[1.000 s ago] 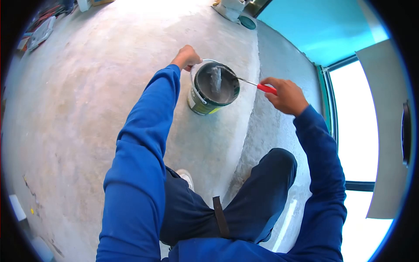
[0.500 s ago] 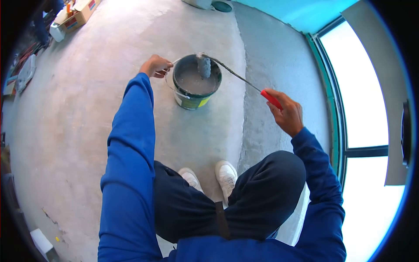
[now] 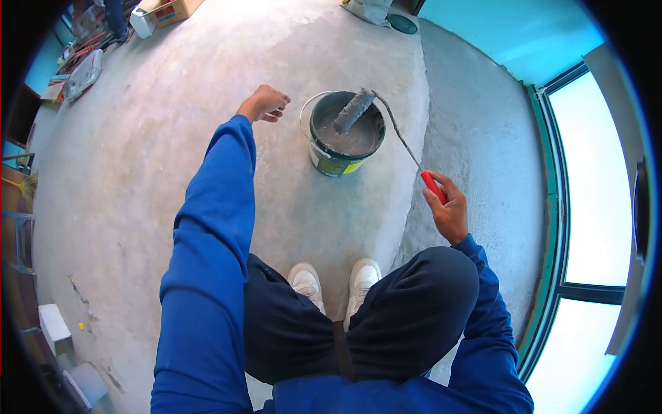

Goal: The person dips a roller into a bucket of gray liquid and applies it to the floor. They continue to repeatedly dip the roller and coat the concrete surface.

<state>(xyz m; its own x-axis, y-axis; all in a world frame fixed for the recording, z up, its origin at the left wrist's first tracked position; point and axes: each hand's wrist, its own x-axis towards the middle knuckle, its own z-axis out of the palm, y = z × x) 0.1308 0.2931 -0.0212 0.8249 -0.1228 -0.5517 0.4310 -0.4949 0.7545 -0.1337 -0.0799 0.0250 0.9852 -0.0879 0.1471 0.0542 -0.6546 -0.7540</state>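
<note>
My right hand (image 3: 449, 210) is closed around the red handle of a paint roller (image 3: 355, 110). The roller's grey, wet-coated sleeve slants over the mouth of a dark bucket (image 3: 334, 165), its lower end close to the grey liquid (image 3: 355, 141) inside. A bent wire frame joins sleeve and handle. To the left of the bucket, my left hand (image 3: 265, 103) hovers with fingers loosely bent and nothing in them. A small gap separates it from the bucket's wire bail (image 3: 301, 114), which leans out on that side.
Darker grey coating (image 3: 469, 152) covers the floor strip at the right, beside a glazed frame (image 3: 593, 179). A sack (image 3: 369, 10) and a round green lid (image 3: 403, 24) lie at the back. A cardboard box (image 3: 176, 10) stands far left; a person's legs (image 3: 116, 17) show nearby.
My left hand has let go of the bucket's bail and is now apart from it. The roller sleeve has turned from upright to slanted, and my right hand has come lower. The view has shifted left.
</note>
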